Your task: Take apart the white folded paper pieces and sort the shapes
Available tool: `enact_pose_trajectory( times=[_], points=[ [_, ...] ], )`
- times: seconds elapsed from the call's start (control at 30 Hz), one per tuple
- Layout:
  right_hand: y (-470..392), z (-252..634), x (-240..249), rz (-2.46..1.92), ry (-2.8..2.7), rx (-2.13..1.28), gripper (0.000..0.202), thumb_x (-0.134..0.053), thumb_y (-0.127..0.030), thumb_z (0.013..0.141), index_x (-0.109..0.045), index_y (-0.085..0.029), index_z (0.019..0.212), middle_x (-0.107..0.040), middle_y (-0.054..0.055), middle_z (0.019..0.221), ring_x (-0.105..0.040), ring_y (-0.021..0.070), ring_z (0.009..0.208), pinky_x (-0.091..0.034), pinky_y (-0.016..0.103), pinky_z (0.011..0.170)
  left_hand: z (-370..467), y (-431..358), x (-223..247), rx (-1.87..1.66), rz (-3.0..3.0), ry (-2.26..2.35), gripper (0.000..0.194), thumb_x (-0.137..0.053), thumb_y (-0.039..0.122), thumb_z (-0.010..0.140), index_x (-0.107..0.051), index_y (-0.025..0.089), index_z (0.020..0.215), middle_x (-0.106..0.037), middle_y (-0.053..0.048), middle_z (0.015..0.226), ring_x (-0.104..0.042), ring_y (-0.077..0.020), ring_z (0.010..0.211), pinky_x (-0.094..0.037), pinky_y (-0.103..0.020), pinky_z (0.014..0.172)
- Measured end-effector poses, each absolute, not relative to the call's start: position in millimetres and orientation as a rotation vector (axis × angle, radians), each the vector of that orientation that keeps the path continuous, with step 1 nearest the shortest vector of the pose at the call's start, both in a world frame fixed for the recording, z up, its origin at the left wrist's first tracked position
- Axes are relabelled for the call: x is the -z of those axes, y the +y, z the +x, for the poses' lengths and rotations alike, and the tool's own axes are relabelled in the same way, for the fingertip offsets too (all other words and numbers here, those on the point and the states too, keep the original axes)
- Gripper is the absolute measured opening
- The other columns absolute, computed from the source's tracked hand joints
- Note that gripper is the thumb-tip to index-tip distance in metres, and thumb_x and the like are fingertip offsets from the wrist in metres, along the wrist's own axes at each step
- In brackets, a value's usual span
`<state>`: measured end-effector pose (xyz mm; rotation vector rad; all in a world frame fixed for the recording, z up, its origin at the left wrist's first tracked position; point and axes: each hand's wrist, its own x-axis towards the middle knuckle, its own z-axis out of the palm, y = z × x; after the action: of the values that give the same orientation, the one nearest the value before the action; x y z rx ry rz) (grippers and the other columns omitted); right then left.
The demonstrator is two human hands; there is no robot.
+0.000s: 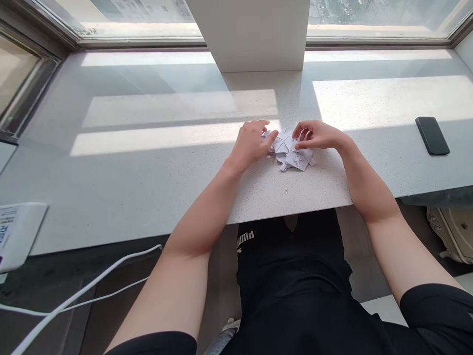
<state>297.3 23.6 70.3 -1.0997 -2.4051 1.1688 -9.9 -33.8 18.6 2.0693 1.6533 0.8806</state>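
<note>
A loose heap of white folded paper pieces [291,153] lies on the pale speckled counter [166,187], near its front edge. My left hand [252,139] rests at the heap's left side, fingers stretched forward and thumb apart, its thumb tip over the paper. On the right, my right hand [317,134] is over the heap's upper right part. Its fingers are bent, with a gap between thumb and forefinger and no paper visibly lifted. Parts of the heap's left and right edges are hidden behind my hands.
A black phone [432,135] lies far right on the counter. At the left edge is a white box-like item with printing [22,231]. White cables [92,283] hang below the counter's front. A white pillar [258,37] stands between the windows at the back.
</note>
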Motion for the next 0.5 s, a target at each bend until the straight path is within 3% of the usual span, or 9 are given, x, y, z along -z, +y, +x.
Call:
enact_pose_trajectory(
  times=[0.13, 0.3, 0.5],
  points=[
    [22, 300, -75, -1.122, -2.429, -1.179, 0.039, -0.102, -0.064, 0.092, -0.090, -0.032, 0.110, -0.090, 0.011, 0.129, -0.084, 0.0391, 0.121, -0.074, 0.067, 0.112, -9, -36, -25, -0.924, 2.084, 1.636, 0.048, -0.072, 0.062, 0.116, -0.086, 0.027, 0.146, -0.089, -0.016, 0.123, -0.082, -0.0419, 0.123, -0.067, -0.066, 0.124],
    [20, 302, -79, -1.105, -2.368, -1.224, 0.048, -0.098, -0.077, 0.094, -0.084, -0.032, 0.104, -0.088, 0.010, 0.116, -0.082, 0.0361, 0.113, -0.072, 0.064, 0.107, -7, -36, -27, -0.933, 2.103, 1.614, 0.048, -0.070, 0.062, 0.118, -0.086, 0.025, 0.144, -0.088, -0.017, 0.124, -0.082, -0.0417, 0.122, -0.068, -0.065, 0.122],
    [27, 303, -74, -1.080, -2.082, -1.279, 0.072, -0.095, -0.099, 0.089, -0.075, -0.031, 0.100, -0.078, 0.007, 0.096, -0.073, 0.0299, 0.095, -0.071, 0.055, 0.090, -1, -38, -33, -0.997, 2.139, 1.598, 0.059, -0.062, 0.077, 0.123, -0.083, 0.028, 0.148, -0.084, -0.018, 0.151, -0.074, -0.0453, 0.152, -0.059, -0.067, 0.138]
  ],
)
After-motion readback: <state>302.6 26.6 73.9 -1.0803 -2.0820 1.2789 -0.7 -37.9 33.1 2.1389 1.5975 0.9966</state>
